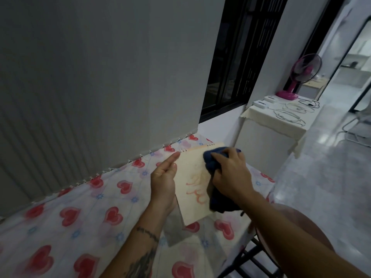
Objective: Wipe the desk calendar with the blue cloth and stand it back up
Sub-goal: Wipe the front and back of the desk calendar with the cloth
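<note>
The desk calendar point(192, 177) is a cream spiral-bound card with faint orange lettering, held tilted above the table. My left hand point(163, 179) grips its left edge, thumb reaching toward the spiral binding at the top. My right hand point(230, 175) is closed on the dark blue cloth point(212, 159) and presses it against the calendar's upper right face. More of the cloth hangs down below my right wrist, covering the calendar's right edge. A grey flap of the calendar's stand shows beneath my left wrist.
The table wears a white cloth with red hearts point(80, 217) and stands against a grey wall point(100, 77). To the right are a dark window point(236, 67), a low white-covered table point(281, 121) with a pink fan point(301, 77), and open tiled floor.
</note>
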A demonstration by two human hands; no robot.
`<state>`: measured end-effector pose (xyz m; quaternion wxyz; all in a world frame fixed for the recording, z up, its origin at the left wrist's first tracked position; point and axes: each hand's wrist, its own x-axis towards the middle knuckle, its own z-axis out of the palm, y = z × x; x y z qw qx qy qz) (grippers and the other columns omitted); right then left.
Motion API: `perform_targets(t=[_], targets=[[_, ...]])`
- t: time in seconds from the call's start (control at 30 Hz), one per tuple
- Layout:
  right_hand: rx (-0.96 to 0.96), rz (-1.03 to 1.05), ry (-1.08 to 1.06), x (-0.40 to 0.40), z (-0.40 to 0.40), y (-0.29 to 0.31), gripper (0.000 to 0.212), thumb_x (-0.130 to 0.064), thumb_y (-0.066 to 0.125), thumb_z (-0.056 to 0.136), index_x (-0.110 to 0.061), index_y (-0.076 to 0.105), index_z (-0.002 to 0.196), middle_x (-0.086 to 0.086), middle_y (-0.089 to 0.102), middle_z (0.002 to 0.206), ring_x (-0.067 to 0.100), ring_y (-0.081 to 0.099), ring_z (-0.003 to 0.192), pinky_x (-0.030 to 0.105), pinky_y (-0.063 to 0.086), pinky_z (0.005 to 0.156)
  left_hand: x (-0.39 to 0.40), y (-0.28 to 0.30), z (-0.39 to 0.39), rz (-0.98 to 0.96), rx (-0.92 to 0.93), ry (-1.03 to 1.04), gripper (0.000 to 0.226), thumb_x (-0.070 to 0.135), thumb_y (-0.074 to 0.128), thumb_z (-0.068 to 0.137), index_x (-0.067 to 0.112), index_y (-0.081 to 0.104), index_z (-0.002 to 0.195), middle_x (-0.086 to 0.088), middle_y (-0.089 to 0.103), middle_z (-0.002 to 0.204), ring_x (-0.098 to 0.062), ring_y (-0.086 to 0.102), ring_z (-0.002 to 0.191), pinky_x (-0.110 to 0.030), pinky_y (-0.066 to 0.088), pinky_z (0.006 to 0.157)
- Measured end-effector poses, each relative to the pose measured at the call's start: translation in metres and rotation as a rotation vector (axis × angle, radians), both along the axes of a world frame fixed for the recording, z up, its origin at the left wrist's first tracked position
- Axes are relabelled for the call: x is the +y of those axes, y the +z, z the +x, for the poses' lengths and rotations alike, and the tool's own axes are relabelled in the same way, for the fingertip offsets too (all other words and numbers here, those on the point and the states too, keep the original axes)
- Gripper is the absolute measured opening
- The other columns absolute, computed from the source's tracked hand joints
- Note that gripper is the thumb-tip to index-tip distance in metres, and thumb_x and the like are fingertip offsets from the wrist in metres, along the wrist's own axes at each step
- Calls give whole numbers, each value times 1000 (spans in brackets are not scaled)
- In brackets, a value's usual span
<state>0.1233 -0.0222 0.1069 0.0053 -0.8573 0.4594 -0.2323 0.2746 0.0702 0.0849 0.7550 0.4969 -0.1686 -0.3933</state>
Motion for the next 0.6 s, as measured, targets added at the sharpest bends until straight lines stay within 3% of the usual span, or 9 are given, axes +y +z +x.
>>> perform_targets(t=[0.1, 0.2, 0.27, 0.4, 0.5, 0.57, 0.6], targets=[[9, -44, 161, 14, 18, 5, 45, -36, 54, 84, -35, 50, 128, 2, 39, 133, 22, 34, 116, 34, 41, 88, -6, 9, -3, 9, -26, 9, 48, 11, 48, 102, 43, 80, 86, -4, 63, 132, -31, 65, 111, -51, 56, 93], [60, -22, 347, 27, 6, -4, 41, -41, 48, 83, -38, 57, 123, -2, 42, 132, 19, 36, 113, 30, 36, 91, -5, 9, 8, 39, -6, 37, 42, 13, 50, 101, 40, 80, 89, 3, 71, 116, -20, 73, 91, -40, 62, 75], [74, -1, 357, 27, -8, -13, 40, -42, 46, 83, -37, 61, 120, -3, 45, 130, 19, 37, 113, 30, 37, 91, -3, 7, 18, 69, 24, 43, 37, 14, 52, 100, 36, 80, 91, 0, 73, 111, -24, 74, 80, -41, 63, 66], [51, 77, 137, 21, -6, -22, 45, -35, 59, 82, -34, 55, 127, 0, 41, 133, 20, 33, 115, 34, 38, 93, -5, 9, 20, 104, 28, 67, 40, 13, 50, 101, 34, 81, 85, -3, 73, 112, -35, 70, 90, -61, 56, 84], [-52, 86, 100, 36, 19, -19, 55, -30, 59, 77, -35, 48, 131, 2, 34, 133, 23, 32, 115, 34, 39, 90, -13, 13, 10, 82, -15, 43, 42, 8, 47, 101, 29, 80, 84, -5, 70, 120, -32, 66, 105, -54, 56, 91], [-54, 44, 220, 50, 23, -22, 52, -26, 56, 78, -37, 50, 129, 4, 35, 135, 24, 35, 111, 35, 40, 87, -15, 16, 10, 83, -23, 29, 39, 6, 47, 101, 27, 78, 90, -4, 68, 125, -25, 64, 108, -43, 57, 90], [-32, 26, 291, 55, 20, -25, 51, -25, 55, 78, -37, 52, 127, 5, 37, 136, 25, 37, 110, 36, 41, 86, -15, 18, 13, 82, -6, 19, 37, 6, 47, 101, 25, 77, 95, -6, 68, 125, -26, 64, 110, -45, 57, 91]])
